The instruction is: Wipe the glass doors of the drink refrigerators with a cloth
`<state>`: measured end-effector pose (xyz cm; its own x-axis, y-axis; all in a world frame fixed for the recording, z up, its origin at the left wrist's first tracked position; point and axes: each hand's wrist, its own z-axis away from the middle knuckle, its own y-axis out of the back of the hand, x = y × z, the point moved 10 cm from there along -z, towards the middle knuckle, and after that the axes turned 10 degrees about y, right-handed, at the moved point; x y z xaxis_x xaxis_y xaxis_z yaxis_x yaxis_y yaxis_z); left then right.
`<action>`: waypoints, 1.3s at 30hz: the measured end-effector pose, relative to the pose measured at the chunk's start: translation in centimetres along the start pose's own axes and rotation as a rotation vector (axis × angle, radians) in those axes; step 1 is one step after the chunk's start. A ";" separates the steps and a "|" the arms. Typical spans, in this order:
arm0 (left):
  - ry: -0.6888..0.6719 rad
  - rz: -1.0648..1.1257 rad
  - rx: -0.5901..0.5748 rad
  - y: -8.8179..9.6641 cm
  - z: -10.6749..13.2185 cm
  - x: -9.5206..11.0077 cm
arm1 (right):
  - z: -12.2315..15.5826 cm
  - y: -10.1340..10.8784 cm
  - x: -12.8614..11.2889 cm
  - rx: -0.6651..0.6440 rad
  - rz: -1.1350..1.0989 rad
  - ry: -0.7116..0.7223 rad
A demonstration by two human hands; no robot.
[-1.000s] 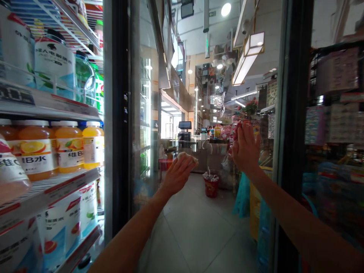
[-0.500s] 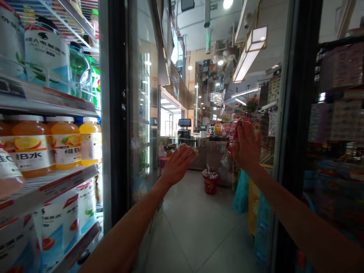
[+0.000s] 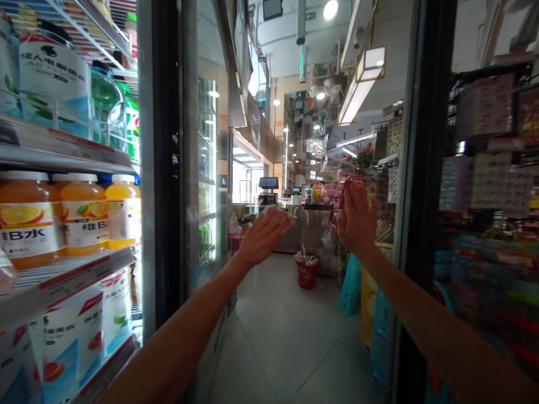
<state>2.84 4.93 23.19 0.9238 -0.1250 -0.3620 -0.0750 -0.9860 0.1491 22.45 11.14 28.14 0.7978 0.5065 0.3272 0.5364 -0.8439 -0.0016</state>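
Observation:
My left hand (image 3: 263,235) is stretched forward at chest height with a small pale cloth (image 3: 281,211) under its fingertips, pressed against the glass of the open cooler door (image 3: 404,314). My right hand (image 3: 357,220) is open, palm flat and fingers up, resting against the same glass to the right. The shop aisle shows through the pane behind both hands.
On my left, cooler shelves (image 3: 76,264) hold orange drink bottles (image 3: 80,216) and white-labelled bottles (image 3: 54,73). A dark cooler post (image 3: 162,168) stands beside them. Through the glass are a tiled floor, a red bucket (image 3: 306,272), a counter with a till screen (image 3: 268,184) and racks of goods (image 3: 492,168).
My left hand has slid slightly up and to the right with the cloth. The right hand stays flat on the glass. My view has shifted a little to the right.

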 end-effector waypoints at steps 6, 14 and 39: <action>0.804 -0.086 0.412 5.3 2.7 -11.7 | 0.4 0.0 -0.4 -0.006 0.004 0.007; 0.102 0.074 0.047 -1.5 -3.1 3.6 | -0.3 1.9 -6.9 0.094 -0.413 0.189; 0.359 -0.147 0.051 0.9 -2.7 -5.9 | -8.2 -2.0 -5.4 -0.112 -0.049 0.217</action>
<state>-1.65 5.12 27.96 0.9980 0.0560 -0.0298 0.0580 -0.9958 0.0705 14.83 8.69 34.14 0.6874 0.5072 0.5198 0.5293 -0.8400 0.1197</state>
